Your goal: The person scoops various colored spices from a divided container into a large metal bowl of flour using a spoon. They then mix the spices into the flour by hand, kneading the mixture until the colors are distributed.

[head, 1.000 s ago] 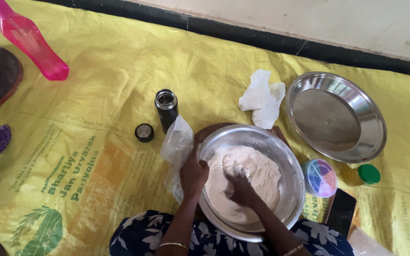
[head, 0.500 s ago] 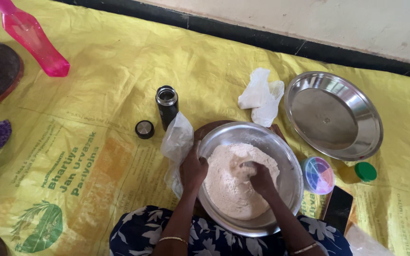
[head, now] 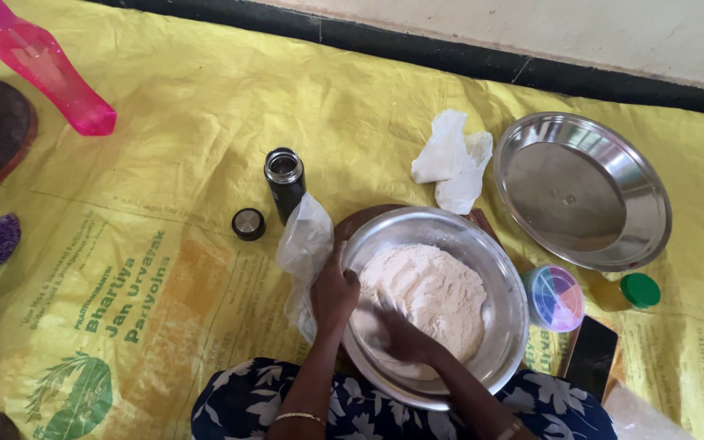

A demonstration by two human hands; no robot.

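Yellow printed sheeting (head: 165, 269) covered the floor where I sat, a pale wall with a dark skirting running along the far side. I had my right hand (head: 405, 336) down in the flour (head: 433, 297), fingers curled into the near side of the heap and dusted white; how tightly they were closed I could not tell, since the flour hid the tips. My left hand (head: 334, 295) clasped the left rim of the steel bowl (head: 499, 269), thumb over the edge, apparently to keep the bowl steady. That bowl rested on a dark round board in front of my knees. Just left of it lay a crumpled clear plastic bag (head: 305, 244), and beyond that stood a small black flask (head: 284, 181) with its cap (head: 248, 223) set beside it. Farther right sat a white crumpled bag (head: 452, 160) and an empty steel plate (head: 584, 191). Near right, just beside the bowl, were a round multicoloured box (head: 554, 297), a green-capped bottle (head: 625, 292) and a dark phone (head: 589, 357). A pink bottle (head: 46, 73) lay far left.
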